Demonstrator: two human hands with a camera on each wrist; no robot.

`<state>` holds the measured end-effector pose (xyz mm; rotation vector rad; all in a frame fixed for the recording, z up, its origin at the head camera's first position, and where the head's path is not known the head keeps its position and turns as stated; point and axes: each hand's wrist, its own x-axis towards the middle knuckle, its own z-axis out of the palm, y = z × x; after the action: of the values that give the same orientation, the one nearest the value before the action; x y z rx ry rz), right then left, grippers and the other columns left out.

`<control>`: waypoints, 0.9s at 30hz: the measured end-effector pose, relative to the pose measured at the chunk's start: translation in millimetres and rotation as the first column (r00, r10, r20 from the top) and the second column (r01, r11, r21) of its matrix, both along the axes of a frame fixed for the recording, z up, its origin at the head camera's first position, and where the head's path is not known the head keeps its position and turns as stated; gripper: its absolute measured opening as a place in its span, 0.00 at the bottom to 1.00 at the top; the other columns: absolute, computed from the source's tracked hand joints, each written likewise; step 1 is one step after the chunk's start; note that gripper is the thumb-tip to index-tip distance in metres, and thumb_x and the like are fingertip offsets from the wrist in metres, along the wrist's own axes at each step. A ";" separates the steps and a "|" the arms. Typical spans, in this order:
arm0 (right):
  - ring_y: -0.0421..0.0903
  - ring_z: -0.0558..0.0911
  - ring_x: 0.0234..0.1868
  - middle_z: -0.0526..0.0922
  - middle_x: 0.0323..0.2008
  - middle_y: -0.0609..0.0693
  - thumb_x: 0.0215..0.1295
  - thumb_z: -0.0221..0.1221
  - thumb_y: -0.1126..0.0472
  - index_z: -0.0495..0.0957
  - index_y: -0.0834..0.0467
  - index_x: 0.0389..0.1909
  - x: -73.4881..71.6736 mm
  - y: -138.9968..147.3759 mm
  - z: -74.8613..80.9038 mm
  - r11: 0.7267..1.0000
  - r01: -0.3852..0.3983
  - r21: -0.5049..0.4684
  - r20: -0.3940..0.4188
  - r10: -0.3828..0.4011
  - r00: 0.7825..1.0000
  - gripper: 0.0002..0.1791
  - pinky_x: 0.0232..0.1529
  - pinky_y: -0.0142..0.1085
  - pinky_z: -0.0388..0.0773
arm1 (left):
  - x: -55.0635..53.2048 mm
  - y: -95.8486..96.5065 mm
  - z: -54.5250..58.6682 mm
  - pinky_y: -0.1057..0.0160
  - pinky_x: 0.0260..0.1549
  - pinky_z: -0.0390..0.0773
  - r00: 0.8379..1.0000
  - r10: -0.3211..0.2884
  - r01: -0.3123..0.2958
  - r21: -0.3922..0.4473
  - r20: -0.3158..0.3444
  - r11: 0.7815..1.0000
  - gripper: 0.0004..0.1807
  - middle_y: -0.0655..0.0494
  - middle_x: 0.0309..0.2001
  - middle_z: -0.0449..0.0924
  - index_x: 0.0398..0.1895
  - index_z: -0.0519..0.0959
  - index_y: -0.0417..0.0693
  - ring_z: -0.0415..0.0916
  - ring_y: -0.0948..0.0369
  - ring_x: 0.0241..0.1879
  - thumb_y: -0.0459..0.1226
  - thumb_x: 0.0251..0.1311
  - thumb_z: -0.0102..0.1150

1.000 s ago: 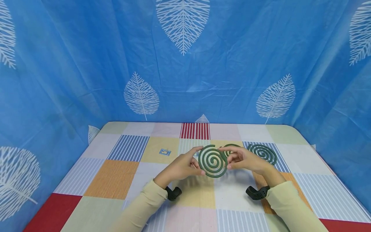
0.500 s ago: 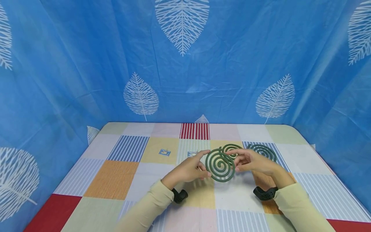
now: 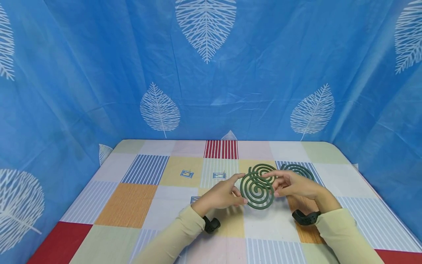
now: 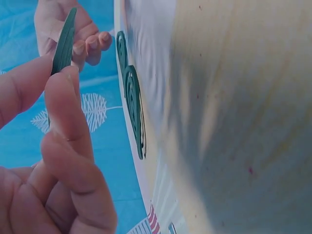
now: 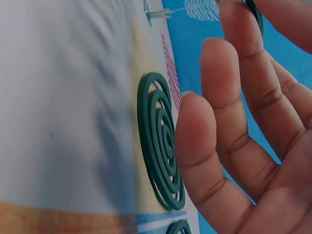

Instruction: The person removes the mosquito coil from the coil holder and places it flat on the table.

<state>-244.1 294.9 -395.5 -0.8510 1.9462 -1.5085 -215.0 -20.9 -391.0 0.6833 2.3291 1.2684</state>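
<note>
A green spiral mosquito coil (image 3: 258, 190) is held up above the table between both hands, its flat face towards the head camera. The left hand (image 3: 219, 196) grips its left edge with thumb and index finger; the left wrist view shows this coil (image 4: 65, 46) nearly edge-on. At the opposite edge, the right hand (image 3: 296, 185) holds it with thumb and fingers, the other fingers loosely bent. Behind the held coil, another mosquito coil (image 5: 146, 131) lies on the table, partly hidden in the head view. A further coil (image 3: 301, 169) lies to the right, partly covered by the right hand.
Small blue-and-silver metal stands lie on the patchwork tablecloth (image 3: 125, 201): one stand (image 3: 187, 173) at the left, a second stand (image 3: 219, 175) nearer the middle, and a third stand (image 3: 194, 199) partly hidden by the left hand. A blue curtain (image 3: 250, 91) encloses the table.
Both hands have moved right and slightly nearer with the held mosquito coil. The stands by the left hand and more of the coil behind have come into view.
</note>
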 end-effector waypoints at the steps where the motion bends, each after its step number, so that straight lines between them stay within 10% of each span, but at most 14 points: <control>1: 0.38 0.85 0.39 0.88 0.40 0.44 0.75 0.64 0.73 0.58 0.82 0.73 -0.4 1.6 -0.4 1.000 -0.005 -0.002 0.002 0.005 1.000 0.35 0.43 0.33 0.83 | 0.1 1.0 -0.2 0.65 0.36 0.75 1.000 -0.001 0.001 -0.001 0.004 1.000 0.48 0.62 0.33 0.88 0.86 0.58 0.45 0.83 0.65 0.29 0.37 0.68 0.74; 13: 0.38 0.86 0.40 0.88 0.40 0.47 0.74 0.62 0.75 0.75 0.62 0.73 -2.8 15.5 -6.9 0.998 -0.057 -0.026 0.080 0.059 0.995 0.28 0.44 0.31 0.85 | -0.4 8.2 -1.0 0.65 0.36 0.78 0.998 -0.009 0.009 0.001 0.067 1.000 0.42 0.60 0.36 0.90 0.82 0.67 0.45 0.85 0.60 0.31 0.37 0.67 0.75; 23: 0.34 0.80 0.32 0.88 0.38 0.46 0.74 0.61 0.75 0.61 0.79 0.74 -5.1 20.8 -13.4 0.995 -0.094 0.008 0.099 0.093 0.991 0.32 0.35 0.30 0.77 | -0.7 13.2 -5.8 0.66 0.30 0.75 0.990 -0.006 0.010 -0.024 0.141 1.000 0.40 0.58 0.36 0.89 0.80 0.69 0.46 0.84 0.62 0.30 0.37 0.67 0.75; 27: 0.34 0.80 0.32 0.87 0.37 0.45 0.71 0.61 0.76 0.71 0.71 0.73 -6.1 22.0 -13.1 0.996 -0.084 0.015 0.125 0.081 0.989 0.30 0.36 0.28 0.79 | -0.7 14.2 -7.1 0.67 0.27 0.75 0.988 -0.013 0.017 -0.026 0.154 1.000 0.39 0.59 0.33 0.88 0.80 0.70 0.44 0.83 0.62 0.29 0.36 0.67 0.74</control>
<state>-250.1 316.9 -408.6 -0.7995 1.8115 -1.4564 -215.7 -6.7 -398.1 0.5719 2.2086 1.2348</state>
